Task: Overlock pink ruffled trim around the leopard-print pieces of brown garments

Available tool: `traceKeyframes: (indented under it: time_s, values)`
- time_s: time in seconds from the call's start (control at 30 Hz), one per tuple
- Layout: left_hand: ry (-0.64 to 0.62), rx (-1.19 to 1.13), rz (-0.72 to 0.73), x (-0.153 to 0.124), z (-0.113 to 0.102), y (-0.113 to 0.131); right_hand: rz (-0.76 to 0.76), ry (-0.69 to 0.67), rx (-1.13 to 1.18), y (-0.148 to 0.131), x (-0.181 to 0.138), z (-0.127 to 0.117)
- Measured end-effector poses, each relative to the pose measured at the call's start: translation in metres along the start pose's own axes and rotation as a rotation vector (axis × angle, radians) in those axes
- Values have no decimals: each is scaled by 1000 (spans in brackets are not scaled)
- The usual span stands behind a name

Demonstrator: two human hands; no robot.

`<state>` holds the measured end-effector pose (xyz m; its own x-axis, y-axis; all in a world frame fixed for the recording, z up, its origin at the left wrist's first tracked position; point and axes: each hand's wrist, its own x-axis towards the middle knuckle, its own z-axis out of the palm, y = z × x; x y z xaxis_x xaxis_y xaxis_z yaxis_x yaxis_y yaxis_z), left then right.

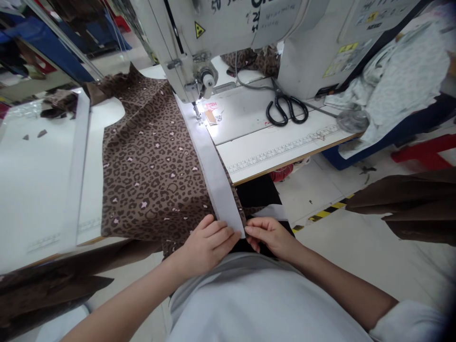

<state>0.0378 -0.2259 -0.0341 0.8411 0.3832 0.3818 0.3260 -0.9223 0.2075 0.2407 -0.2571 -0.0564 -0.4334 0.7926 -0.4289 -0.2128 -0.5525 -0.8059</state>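
Brown leopard-print fabric (pixel 153 156) lies over the left part of the sewing table. Along its right side runs a pale grey strip (pixel 217 180), which passes under the presser foot (pixel 197 113) of the sewing machine (pixel 228 28). My left hand (pixel 210 242) grips the near end of the strip and the fabric, fingers together on top and the thumb hidden. Just to its right, my right hand (pixel 270 235) pinches the fabric's edge between thumb and fingertips. Under the hands, part of the fabric drops out of sight.
Black-handled scissors (pixel 287 107) lie on the table right of the needle. A printed ruler (pixel 281 149) follows the table's front edge. Pale patterned cloth (pixel 402 80) is heaped over a blue bin (pixel 342 156) at right. Brown fabric (pixel 409 204) hangs at the far right.
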Motion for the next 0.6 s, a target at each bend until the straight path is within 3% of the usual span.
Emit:
traceKeyframes:
  time_s: [0.17, 0.43, 0.6]
  values:
    - [-13, 10, -4, 0, -1, 1, 10, 6, 32, -1, -1, 1]
    - [76, 64, -43, 2, 5, 8, 88, 15, 287, 3, 4, 4]
    - [60, 52, -79, 4, 2, 10, 80, 11, 203, 2, 2, 2]
